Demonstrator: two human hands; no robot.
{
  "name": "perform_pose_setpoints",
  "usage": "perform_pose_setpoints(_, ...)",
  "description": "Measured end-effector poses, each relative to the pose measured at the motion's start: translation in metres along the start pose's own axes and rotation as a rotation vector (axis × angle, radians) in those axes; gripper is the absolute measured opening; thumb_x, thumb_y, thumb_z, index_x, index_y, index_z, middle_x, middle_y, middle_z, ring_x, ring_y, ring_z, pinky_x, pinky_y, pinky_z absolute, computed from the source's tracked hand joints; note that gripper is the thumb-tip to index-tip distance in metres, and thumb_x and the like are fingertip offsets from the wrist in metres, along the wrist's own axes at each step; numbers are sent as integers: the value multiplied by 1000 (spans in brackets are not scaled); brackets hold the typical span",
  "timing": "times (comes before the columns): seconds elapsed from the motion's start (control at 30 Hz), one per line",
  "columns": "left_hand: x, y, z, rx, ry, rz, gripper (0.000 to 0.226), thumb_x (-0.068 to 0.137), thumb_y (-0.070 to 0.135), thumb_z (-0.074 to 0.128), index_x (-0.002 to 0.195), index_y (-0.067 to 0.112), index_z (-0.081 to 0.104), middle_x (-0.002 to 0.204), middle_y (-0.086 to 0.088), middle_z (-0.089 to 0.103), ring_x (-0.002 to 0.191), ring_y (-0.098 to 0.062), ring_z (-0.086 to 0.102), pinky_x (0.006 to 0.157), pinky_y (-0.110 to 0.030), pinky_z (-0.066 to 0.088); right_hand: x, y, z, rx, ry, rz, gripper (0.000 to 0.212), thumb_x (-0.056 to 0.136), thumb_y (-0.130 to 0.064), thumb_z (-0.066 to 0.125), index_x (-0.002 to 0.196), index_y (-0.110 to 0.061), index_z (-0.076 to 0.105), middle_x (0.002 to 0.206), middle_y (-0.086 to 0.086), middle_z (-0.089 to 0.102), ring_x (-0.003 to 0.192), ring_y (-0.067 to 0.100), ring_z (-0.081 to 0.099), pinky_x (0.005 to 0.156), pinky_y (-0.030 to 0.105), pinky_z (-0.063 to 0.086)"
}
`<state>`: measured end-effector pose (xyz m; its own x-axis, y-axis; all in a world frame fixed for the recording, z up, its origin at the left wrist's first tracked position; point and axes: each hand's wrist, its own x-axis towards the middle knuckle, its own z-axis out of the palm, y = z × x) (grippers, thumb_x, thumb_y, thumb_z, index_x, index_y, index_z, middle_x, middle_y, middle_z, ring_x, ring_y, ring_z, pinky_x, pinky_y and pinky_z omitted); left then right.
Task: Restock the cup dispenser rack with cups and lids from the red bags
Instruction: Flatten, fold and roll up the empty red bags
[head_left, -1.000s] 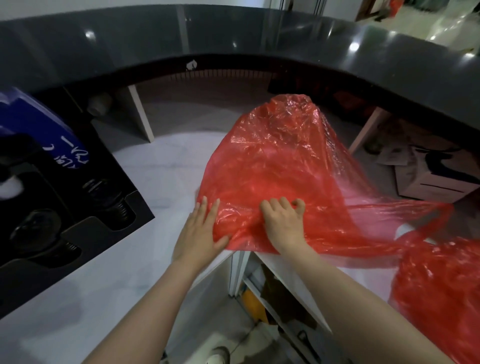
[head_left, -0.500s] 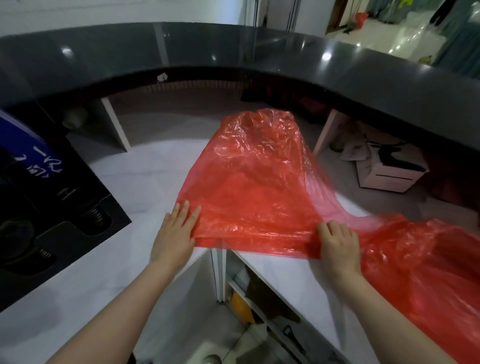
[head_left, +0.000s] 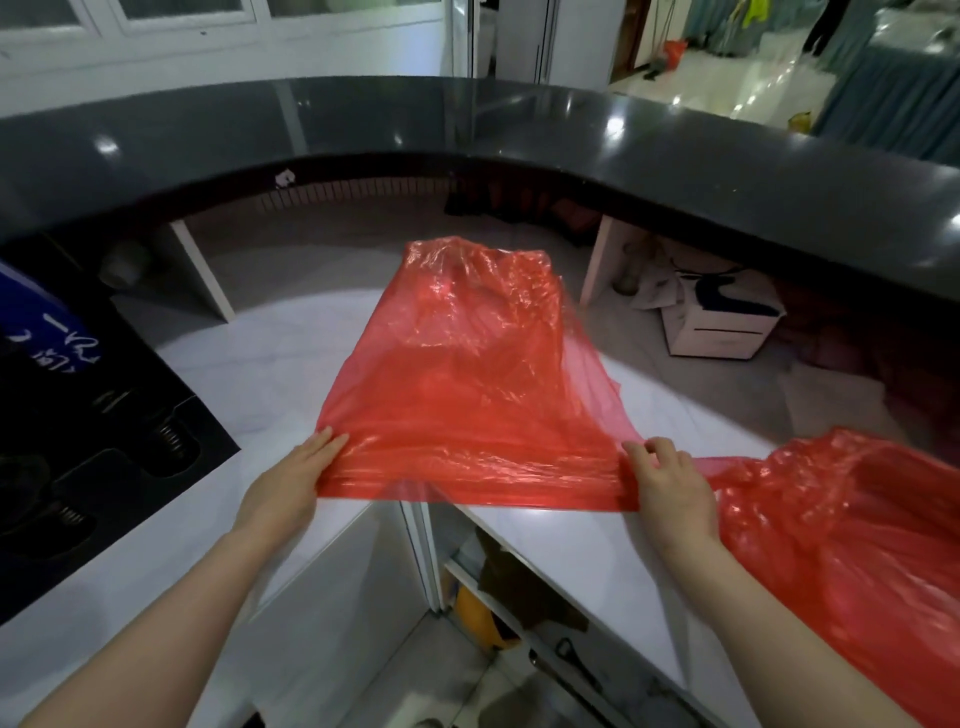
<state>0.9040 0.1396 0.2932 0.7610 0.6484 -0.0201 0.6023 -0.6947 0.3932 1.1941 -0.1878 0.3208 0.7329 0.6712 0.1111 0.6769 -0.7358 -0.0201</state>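
Note:
A flattened, see-through red plastic bag (head_left: 467, 384) lies spread on the white counter (head_left: 270, 364) in the middle of the view. My left hand (head_left: 291, 483) lies flat with straight fingers on the bag's near left corner. My right hand (head_left: 670, 488) pinches the near right corner with curled fingers. A second, crumpled red bag (head_left: 852, 545) sits on the counter to the right, touching my right forearm. The black cup dispenser rack (head_left: 93, 441), with round wells and springs, stands at the left edge. No cups or lids are visible.
A curved dark raised countertop (head_left: 519, 130) rings the far side. Below it sit a white divider (head_left: 202, 270) and a white box (head_left: 722, 322) on the lower shelf. Between my arms an open gap shows shelves with a yellow object (head_left: 478, 618).
My right hand slid from the bag's middle out to its near right corner, stretching the near edge flat. The bag sank lower and flatter. My head tilted up, showing more of the room.

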Motion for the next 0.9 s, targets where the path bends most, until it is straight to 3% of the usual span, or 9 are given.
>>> perform_pose_setpoints(0.2, -5, -6, -12, 59, -15, -78, 68, 91, 2, 39, 147, 39, 27, 156, 11, 22, 142, -15, 27, 114, -33, 26, -13, 12, 0, -8, -30, -13, 46, 78, 3, 63, 122, -10, 61, 114, 18, 58, 87, 39, 56, 58, 44, 50)
perform_pose_setpoints(0.3, -7, 3, -7, 124, 18, 102, 58, 97, 41, 43, 148, 26, 21, 155, 4, 22, 143, -17, 23, 117, -34, 19, -16, 15, 0, 43, -23, -43, 52, 76, 6, 63, 125, -10, 61, 117, 20, 58, 91, 40, 57, 63, 47, 51)
perform_pose_setpoints(0.37, -10, 9, -3, 175, -39, 239, 79, 86, 72, 23, 147, 21, 18, 154, 4, 15, 143, -18, 13, 117, -39, 14, -18, 18, -1, 59, -48, -76, 56, 78, -1, 61, 132, -16, 56, 129, 15, 54, 105, 37, 53, 81, 45, 47)
perform_pose_setpoints(0.43, -13, 11, 4, 220, -126, 273, 96, 74, 86, 0, 148, 26, 7, 154, 7, 0, 143, -17, -2, 117, -42, 5, -23, 18, -2, 77, -79, -89, 61, 77, -18, 61, 136, -27, 50, 142, 6, 43, 122, 28, 40, 98, 43, 36)
perform_pose_setpoints(0.53, -17, 13, 13, 268, -199, 239, 97, 66, 87, -14, 147, 34, -5, 153, 9, -15, 143, -16, -16, 116, -42, -7, -28, 7, -4, 98, -98, -197, 60, 81, -47, 50, 140, -41, 39, 156, -6, 22, 142, 20, 13, 113, 49, 13)
perform_pose_setpoints(0.6, -18, 16, 14, 284, -208, 226, 96, 66, 87, -16, 146, 35, -7, 153, 8, -18, 141, -16, -20, 116, -42, -9, -24, -7, -4, 80, -111, -316, 63, 87, -64, 30, 145, -42, 31, 160, -7, 7, 148, 20, -2, 116, 51, -3)
perform_pose_setpoints(0.7, -20, 18, 13, 286, -206, 216, 94, 66, 86, -18, 146, 37, -8, 153, 9, -18, 141, -15, -21, 116, -41, -10, -18, -34, -1, 58, -145, -408, 61, 91, -65, 7, 148, -43, 14, 157, -10, -10, 144, 18, -19, 112, 46, -20)
perform_pose_setpoints(0.8, -24, 22, 11, 284, -188, 202, 97, 63, 84, -23, 146, 37, -7, 154, 10, -16, 141, -12, -19, 117, -39, -8, -22, -48, 14, 72, -255, -409, 53, 98, -58, 15, 148, -47, 1, 155, -11, -17, 146, 16, -15, 113, 42, -19)
perform_pose_setpoints(0.9, -28, 24, 9, 204, -120, 181, 99, 67, 84, -19, 147, 29, 1, 157, 7, -2, 144, -11, -9, 118, -37, -1, -30, -43, 17, 133, -288, -363, 58, 96, -61, 21, 150, -45, 5, 160, -9, -4, 148, 14, -3, 115, 37, -14)
